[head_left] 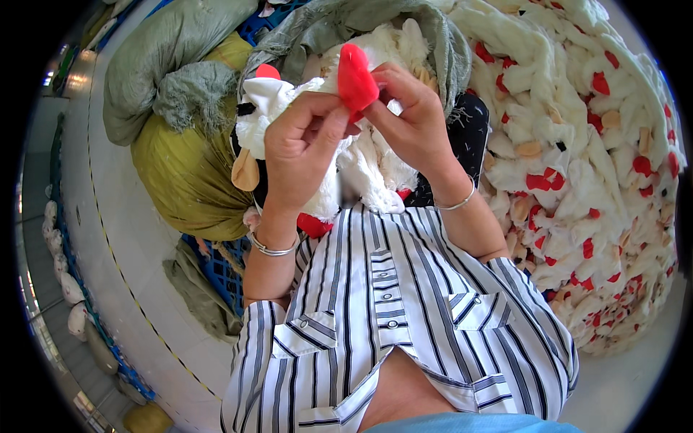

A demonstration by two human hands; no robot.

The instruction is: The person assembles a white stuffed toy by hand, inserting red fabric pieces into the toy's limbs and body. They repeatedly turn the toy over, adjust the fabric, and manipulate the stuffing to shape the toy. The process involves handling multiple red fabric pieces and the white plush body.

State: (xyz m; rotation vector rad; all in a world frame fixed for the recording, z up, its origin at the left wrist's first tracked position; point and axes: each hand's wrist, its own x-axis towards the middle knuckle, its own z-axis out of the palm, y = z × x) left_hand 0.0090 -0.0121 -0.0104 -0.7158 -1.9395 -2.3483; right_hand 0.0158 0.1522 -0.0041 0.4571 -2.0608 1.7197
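Note:
Above my lap, both hands pinch a red fabric piece (356, 78), small and rounded like a plush toy part. The thumb and fingers of my left hand (304, 144) close at its lower end. My right hand (413, 119) grips its right edge between thumb and fingers. White furry plush toy skins (372, 169) lie beneath and behind my hands, with red ends by my shirt. One to the left of my left hand shows a beige ear-like piece (245, 171) and a black patch. My hands hide part of the red piece and the plush below.
An open grey-green woven sack (447, 54) with more white plush stands just beyond my hands. To the right rises a large heap of white plush skins (577, 166) with red and beige parts. Stuffed sacks (184, 177) and a blue plastic crate (216, 270) are at the left.

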